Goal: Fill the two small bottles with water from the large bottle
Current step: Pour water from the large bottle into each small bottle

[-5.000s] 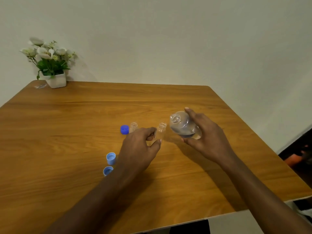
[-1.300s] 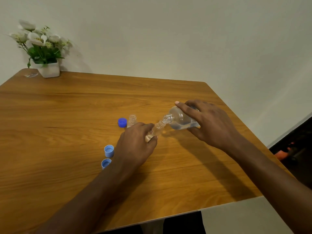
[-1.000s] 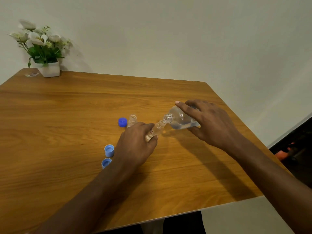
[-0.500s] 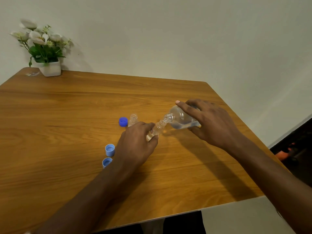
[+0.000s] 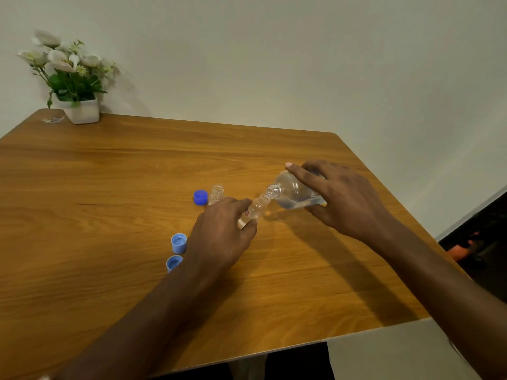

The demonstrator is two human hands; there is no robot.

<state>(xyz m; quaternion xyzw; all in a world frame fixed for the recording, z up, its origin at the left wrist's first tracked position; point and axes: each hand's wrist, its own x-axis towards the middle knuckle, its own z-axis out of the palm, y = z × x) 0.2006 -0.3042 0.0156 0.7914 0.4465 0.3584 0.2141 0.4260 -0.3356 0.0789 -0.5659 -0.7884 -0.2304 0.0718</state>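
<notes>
Pouring stage, read left to right; positions are given from the dark blue cap (image 5: 200, 197) on the table (image 5: 109, 174).

Far behind and left of the cap: potted flowers (image 5: 82, 111), uninvolved. Nearer the viewer and slightly left of it: two light blue caps (image 5: 179, 243), both off their bottles. Just right of the cap, almost touching it: the standing small bottle (image 5: 217, 193), open and apparently empty.

Right of and nearer than the cap: the left hand (image 5: 222, 237). Its grip pinches the tilted small bottle (image 5: 256, 208) low on the body between thumb and fingers, with the neck leaning up to the right.

Farther right: the large bottle (image 5: 293, 192), laid nearly level, its mouth meeting the small bottle's mouth. The right hand (image 5: 340, 198) wraps its grip over the body.

Five seconds earlier the two mouths stood apart and the large bottle was less inclined. They have since been joined, and over the last second the pose has barely altered. This suggests that the first fill is under way. The stream and the level in the small bottle cannot be made out. The second bottle remains to be filled.
</notes>
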